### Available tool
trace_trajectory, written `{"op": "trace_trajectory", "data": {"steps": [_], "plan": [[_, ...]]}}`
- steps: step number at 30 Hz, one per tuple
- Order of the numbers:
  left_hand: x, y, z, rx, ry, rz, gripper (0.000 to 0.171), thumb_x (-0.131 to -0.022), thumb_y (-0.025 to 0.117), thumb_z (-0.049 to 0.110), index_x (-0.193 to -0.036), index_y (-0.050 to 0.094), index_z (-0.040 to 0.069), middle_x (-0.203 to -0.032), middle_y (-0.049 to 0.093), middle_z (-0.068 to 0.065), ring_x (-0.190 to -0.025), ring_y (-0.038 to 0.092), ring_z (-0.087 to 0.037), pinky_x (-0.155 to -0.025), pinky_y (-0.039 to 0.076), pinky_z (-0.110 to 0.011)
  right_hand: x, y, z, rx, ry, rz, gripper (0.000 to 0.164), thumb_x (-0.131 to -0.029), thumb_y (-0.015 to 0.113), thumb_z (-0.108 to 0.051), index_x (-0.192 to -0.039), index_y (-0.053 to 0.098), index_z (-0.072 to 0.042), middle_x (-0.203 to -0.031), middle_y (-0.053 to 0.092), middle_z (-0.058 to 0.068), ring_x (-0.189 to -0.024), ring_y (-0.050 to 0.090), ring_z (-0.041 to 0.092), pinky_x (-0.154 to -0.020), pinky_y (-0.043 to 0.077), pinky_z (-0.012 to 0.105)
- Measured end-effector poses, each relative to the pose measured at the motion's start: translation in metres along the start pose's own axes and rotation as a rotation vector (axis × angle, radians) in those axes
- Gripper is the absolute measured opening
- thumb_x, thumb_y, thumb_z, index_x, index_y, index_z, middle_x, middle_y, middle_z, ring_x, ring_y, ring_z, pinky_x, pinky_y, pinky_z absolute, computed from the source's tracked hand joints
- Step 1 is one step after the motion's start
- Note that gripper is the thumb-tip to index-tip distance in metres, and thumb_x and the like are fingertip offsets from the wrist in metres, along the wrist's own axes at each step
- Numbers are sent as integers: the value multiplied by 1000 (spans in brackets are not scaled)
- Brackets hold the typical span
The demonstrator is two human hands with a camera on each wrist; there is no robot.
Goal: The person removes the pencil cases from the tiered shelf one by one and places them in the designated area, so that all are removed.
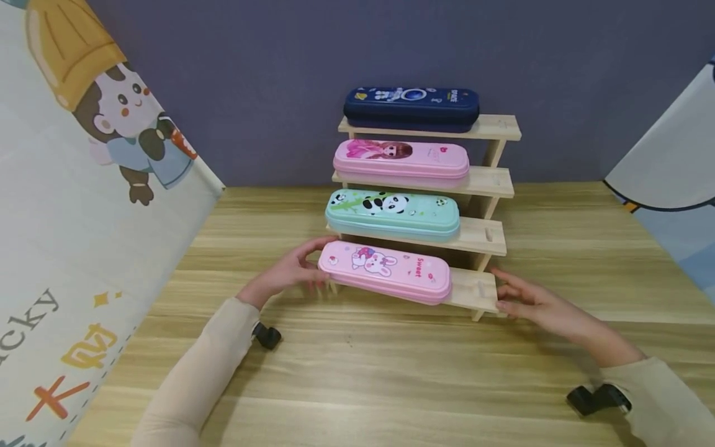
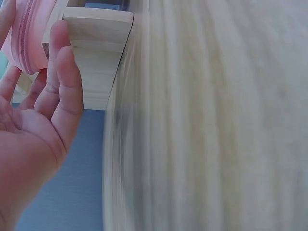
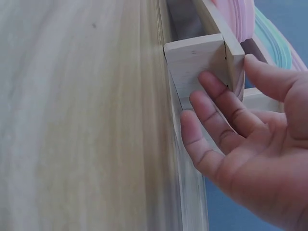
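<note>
A four-step wooden display stand (image 1: 473,286) holds one zipped pencil case on each step. On the lowest step lies a pink pencil case (image 1: 385,272) with a bunny and the word "Sweet", set slightly askew. Thumb and fingers of my left hand (image 1: 289,271) hold the left end of this case. In the left wrist view, other fingers (image 2: 70,82) of it lie against the step's end. At the opposite end, my right hand (image 1: 533,297) grips the step's edge, thumb on the board (image 3: 234,67) and index finger underneath. Its remaining fingers (image 3: 192,132) are spread loosely beside the leg.
Higher up sit a mint panda case (image 1: 393,214), a pink case with a doll (image 1: 401,162) and a navy space case (image 1: 410,110). A dark blue panel (image 1: 279,93) rises behind the wood-grain table (image 1: 346,379). A printed cartoon wall (image 1: 56,217) borders the left.
</note>
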State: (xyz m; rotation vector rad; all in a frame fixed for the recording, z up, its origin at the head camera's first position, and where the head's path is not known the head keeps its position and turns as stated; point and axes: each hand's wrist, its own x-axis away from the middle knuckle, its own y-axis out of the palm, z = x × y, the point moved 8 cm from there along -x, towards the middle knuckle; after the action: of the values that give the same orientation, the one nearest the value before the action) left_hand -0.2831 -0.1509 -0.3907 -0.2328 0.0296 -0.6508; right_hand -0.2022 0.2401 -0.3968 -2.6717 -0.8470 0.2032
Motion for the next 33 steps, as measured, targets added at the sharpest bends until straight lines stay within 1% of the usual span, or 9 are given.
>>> {"op": "trace_trajectory", "data": {"steps": [3,8,14,17,21,23,27,30,33], "plan": [[-1,-3,0,-1,-2,10,76,-86,74,-2,-151,37,9,-141,40,-17,-71,68,-37,-48,55,-30,0,0,2,-15,10,-20,64,-103,47,1,-151,6,13,-118,63,-9,-98,61,6,-75,57,24],[-3,-5,5,-2,30,-13,73,-79,76,-8,-142,39,-2,-137,37,-21,-68,67,-31,-48,57,-31,-2,1,2,-26,33,-33,65,-104,47,-1,-153,6,9,-122,62,5,-101,61,6,-76,58,26],[0,-6,3,19,-30,-28,81,-78,75,-10,-149,37,1,-144,38,-24,-68,69,-29,-46,56,-30,-4,2,2,-31,47,-35,66,-104,48,-2,-153,4,10,-123,61,14,-101,61,6,-75,58,26],[2,-8,3,37,-29,-9,83,-76,76,-12,-149,37,-1,-145,39,-26,-71,70,-26,-48,55,-27,-4,2,1,-37,44,-36,67,-104,48,-2,-152,4,11,-122,62,11,-100,61,6,-75,58,26],[6,-10,5,64,10,21,83,-74,77,-13,-147,37,-5,-138,47,-25,-72,70,-20,-47,55,-26,-5,1,-1,-47,29,-40,67,-104,48,-1,-151,3,13,-119,64,-2,-99,61,7,-74,58,26],[8,-13,5,92,32,42,82,-73,77,-14,-145,38,-7,-131,52,-20,-70,70,-18,-45,55,-26,-5,0,-1,-48,25,-41,67,-104,48,-1,-151,3,13,-118,64,-6,-98,61,8,-74,58,26],[13,-21,5,176,95,73,79,-71,81,-13,-141,43,-10,-119,59,-12,-69,69,-16,-47,57,-26,-3,-1,-1,-44,27,-34,67,-103,48,0,-151,4,14,-117,64,-1,-97,61,8,-74,59,27],[17,-23,7,239,142,79,75,-69,83,-12,-137,53,-3,-116,61,-9,-72,70,-17,-53,61,-26,-2,-1,-1,-43,35,-30,67,-103,49,-1,-151,4,13,-117,64,2,-96,61,9,-73,59,28],[20,-23,11,274,195,72,71,-69,86,-8,-132,59,9,-117,62,-7,-71,70,-17,-55,62,-26,-1,-1,0,-47,42,-28,67,-103,49,-1,-151,4,13,-115,64,0,-95,60,9,-73,58,28]]}}
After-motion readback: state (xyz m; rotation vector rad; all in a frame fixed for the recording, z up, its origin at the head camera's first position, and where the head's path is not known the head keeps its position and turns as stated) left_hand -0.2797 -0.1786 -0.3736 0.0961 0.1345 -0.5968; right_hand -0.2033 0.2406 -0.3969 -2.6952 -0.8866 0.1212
